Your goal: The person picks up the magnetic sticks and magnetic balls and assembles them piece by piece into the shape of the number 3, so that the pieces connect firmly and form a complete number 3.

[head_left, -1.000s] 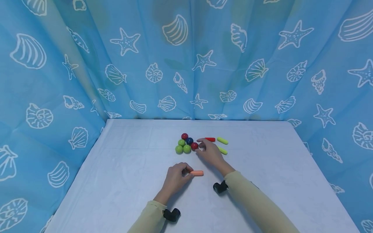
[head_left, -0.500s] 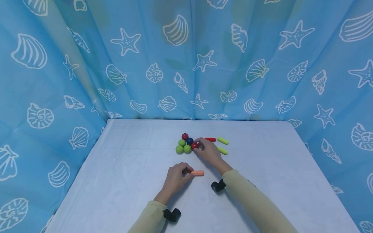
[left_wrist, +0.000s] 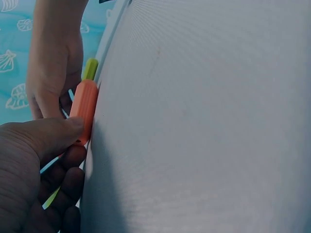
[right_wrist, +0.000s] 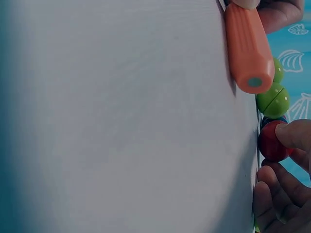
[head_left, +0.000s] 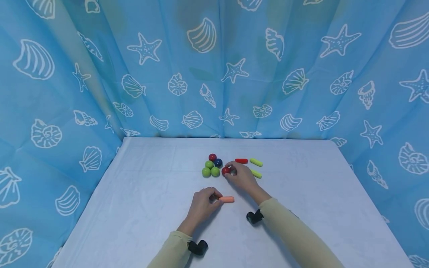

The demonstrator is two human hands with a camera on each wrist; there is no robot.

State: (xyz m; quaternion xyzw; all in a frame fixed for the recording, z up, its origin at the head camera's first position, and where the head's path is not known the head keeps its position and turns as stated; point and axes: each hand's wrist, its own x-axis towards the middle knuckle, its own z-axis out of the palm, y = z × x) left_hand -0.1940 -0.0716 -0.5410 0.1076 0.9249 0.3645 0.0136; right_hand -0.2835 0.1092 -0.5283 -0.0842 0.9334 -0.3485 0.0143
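With thumb and fingers, my left hand point(head_left: 200, 204) pinches the left end of a short, grooved orange stick point(head_left: 228, 199), which lies on the table. The right wrist view shows a small teal spot in the end of the orange stick point(right_wrist: 249, 53). My right hand point(head_left: 244, 179) pinches a shiny red ball point(head_left: 225, 171) between thumb and fingers; the right wrist view shows the thumb on the red ball point(right_wrist: 271, 143). Just left of it sit green balls point(head_left: 215, 171), a dark blue ball point(head_left: 218, 162) and another red ball point(head_left: 212, 157), close together.
Behind and beside my right hand lie a red stick point(head_left: 241, 160) and two yellow-green sticks point(head_left: 256, 162), one partly covered by the hand. A white cloth covers the table point(head_left: 134, 208). A blue shell-print curtain point(head_left: 221, 74) hangs around its back and sides.
My right hand has closed its fingers on the red ball and drawn it slightly right and nearer, apart from the other balls. The left hand and orange stick have not moved.
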